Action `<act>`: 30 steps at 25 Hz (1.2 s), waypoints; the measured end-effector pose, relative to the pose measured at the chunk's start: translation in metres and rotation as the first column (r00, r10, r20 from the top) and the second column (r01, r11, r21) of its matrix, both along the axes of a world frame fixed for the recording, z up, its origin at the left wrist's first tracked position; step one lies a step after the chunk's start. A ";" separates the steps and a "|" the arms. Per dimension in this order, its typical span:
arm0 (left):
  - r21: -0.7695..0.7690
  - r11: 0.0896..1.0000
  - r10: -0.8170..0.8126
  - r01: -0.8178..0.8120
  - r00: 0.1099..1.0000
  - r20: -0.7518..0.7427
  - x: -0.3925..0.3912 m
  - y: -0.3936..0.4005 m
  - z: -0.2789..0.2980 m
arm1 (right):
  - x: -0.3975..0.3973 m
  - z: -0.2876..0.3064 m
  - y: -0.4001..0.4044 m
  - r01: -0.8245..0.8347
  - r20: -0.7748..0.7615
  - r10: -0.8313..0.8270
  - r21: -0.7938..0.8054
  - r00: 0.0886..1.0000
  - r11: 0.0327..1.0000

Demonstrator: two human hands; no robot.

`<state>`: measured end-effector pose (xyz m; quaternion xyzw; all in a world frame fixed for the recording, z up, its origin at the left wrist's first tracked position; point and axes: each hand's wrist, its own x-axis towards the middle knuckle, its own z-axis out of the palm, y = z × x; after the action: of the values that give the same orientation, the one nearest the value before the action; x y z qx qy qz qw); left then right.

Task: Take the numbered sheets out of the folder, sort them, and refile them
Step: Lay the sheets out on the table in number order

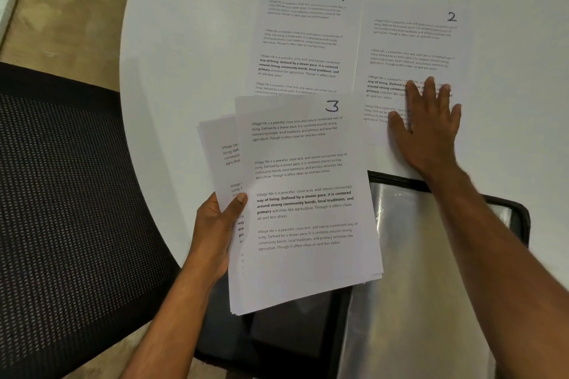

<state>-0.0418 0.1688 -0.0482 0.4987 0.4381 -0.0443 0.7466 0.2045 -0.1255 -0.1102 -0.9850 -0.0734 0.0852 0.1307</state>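
My left hand (pixel 221 224) grips the stack of sheets (pixel 304 209) at lower centre; my right hand (pixel 426 129), fingers spread, presses sheet 2 (pixel 412 49) flat, upper right.

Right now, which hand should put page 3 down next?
Probably the right hand: it lies flat and free on sheet 2. The left hand grips the stack, sheet 3 on top.
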 end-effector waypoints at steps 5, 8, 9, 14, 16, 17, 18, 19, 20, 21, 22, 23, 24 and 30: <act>-0.001 1.000 -0.016 0.016 1.000 0.001 0.000 -0.006 -0.001 | 0.010 -0.003 0.002 0.020 -0.012 -0.019 0.032 1.000 0.999; 0.000 0.999 -0.032 0.032 0.999 0.006 0.001 -0.012 -0.001 | -0.004 0.007 0.005 0.099 0.030 -0.110 0.247 0.994 0.964; -0.002 0.999 -0.035 0.035 0.999 0.016 0.002 -0.014 -0.001 | -0.016 0.014 0.006 0.122 0.073 -0.159 0.368 0.985 0.922; -0.025 0.998 -0.063 0.063 0.998 0.025 0.012 -0.039 0.000 | -0.098 0.068 0.008 0.354 -0.170 -0.336 0.696 0.926 0.624; -0.025 0.997 -0.077 0.078 0.997 0.023 0.020 -0.056 0.002 | -0.123 0.077 -0.002 0.425 -0.312 -0.290 0.649 0.905 0.630; -0.027 0.997 -0.074 0.075 0.997 0.025 0.024 -0.064 0.003 | -0.131 0.081 -0.008 0.451 -0.369 -0.267 0.628 0.890 0.635; -0.034 0.997 -0.065 0.066 0.997 0.032 0.028 -0.074 0.005 | -0.135 0.083 -0.015 0.472 -0.405 -0.261 0.615 0.876 0.631; -0.047 0.997 -0.060 0.062 0.997 0.042 0.032 -0.083 0.006 | -0.137 0.085 -0.025 0.501 -0.422 -0.284 0.611 0.861 0.613; -0.060 0.996 -0.062 0.065 0.997 0.052 0.037 -0.094 0.008 | -0.136 0.088 -0.037 0.531 -0.424 -0.323 0.617 0.846 0.581; -0.069 0.995 -0.064 0.069 0.996 0.063 0.043 -0.104 0.010 | -0.132 0.089 -0.048 0.554 -0.419 -0.363 0.622 0.832 0.553; -0.072 0.995 -0.065 0.071 0.995 0.077 0.047 -0.112 0.013 | -0.128 0.090 -0.059 0.575 -0.421 -0.393 0.621 0.818 0.532; -0.066 0.995 -0.066 0.072 0.994 0.089 0.052 -0.120 0.014 | -0.122 0.093 -0.071 0.589 -0.426 -0.408 0.614 0.808 0.525; -0.060 0.996 -0.066 0.072 0.993 0.099 0.055 -0.128 0.017 | -0.118 0.095 -0.081 0.594 -0.432 -0.407 0.606 0.804 0.529; -0.036 0.999 -0.011 0.015 0.994 0.107 0.074 -0.165 0.027 | -0.087 0.100 -0.129 0.597 -0.467 -0.372 0.647 0.802 0.475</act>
<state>0.0326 0.0042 -0.0217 0.4895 0.3936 -0.0304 0.7775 0.1177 -0.2549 -0.0099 -0.7899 0.1999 0.1337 0.5641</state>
